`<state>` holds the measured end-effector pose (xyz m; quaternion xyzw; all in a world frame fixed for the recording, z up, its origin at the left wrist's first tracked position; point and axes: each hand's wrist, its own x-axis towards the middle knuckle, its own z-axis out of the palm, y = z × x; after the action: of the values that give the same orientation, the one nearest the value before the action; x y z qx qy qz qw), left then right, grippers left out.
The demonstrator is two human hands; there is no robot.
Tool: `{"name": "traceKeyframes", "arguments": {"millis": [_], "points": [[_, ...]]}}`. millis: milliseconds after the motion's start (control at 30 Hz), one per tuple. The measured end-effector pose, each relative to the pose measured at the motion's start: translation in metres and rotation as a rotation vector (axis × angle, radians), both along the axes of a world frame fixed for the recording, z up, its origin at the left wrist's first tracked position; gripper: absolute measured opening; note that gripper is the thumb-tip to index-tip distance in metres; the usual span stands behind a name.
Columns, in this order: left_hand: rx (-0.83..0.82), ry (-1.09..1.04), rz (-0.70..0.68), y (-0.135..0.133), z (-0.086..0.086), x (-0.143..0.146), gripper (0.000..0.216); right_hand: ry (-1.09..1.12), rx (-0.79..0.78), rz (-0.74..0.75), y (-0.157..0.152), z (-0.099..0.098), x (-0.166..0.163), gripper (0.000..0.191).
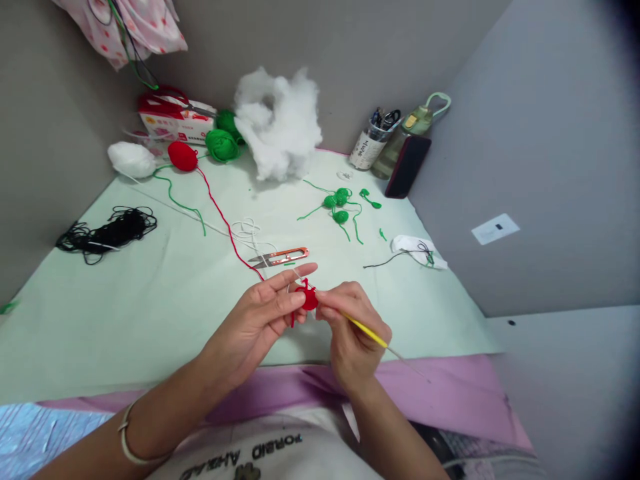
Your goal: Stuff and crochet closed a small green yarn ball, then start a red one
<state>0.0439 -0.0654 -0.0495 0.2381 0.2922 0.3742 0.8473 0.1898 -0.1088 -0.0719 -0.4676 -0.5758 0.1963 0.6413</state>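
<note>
A small round red crochet piece [311,300] is pinched between the thumb and fingers of my left hand [270,303], whose index finger stretches out above it. White yarn runs up to that finger. My right hand [353,327] grips a crochet hook with a yellow handle [367,330]; its front end meets the red piece. Red yarn [223,213] trails from a red ball [183,156] at the back left towards my left hand. Just beyond my hands lie orange thread snips [283,257], with loose white yarn [246,231] behind them.
White stuffing [280,127] sits at the back, beside green yarn balls [223,145], a white ball [132,160] and a box [180,127] with red scissors. Black cord [110,233] lies left. To the right are small green crocheted pieces [341,198], a pen cup [369,148], a bottle and a phone [409,167].
</note>
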Motion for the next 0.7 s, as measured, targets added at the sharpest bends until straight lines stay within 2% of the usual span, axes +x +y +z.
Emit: {"name": "traceKeyframes", "arguments": {"millis": [167,300,467,700], "points": [[0.039,0.022,0.032,0.0009,-0.0009,-0.0004,0.041,0.209,-0.148,0.158,0.0017,0.0030,0.0052,0.012],[0.021,0.023,0.036,0.0025,-0.0034,-0.0012,0.041,0.293,-0.147,0.228,0.0050,0.0019,0.0038,0.014],[0.040,0.068,0.052,0.0038,-0.0046,-0.0015,0.041,0.285,-0.126,0.153,0.0032,0.0010,0.0029,0.016],[0.050,0.067,0.035,0.0048,-0.0035,-0.0036,0.043,0.153,-0.068,0.087,-0.0026,0.0024,0.0097,0.024]]}}
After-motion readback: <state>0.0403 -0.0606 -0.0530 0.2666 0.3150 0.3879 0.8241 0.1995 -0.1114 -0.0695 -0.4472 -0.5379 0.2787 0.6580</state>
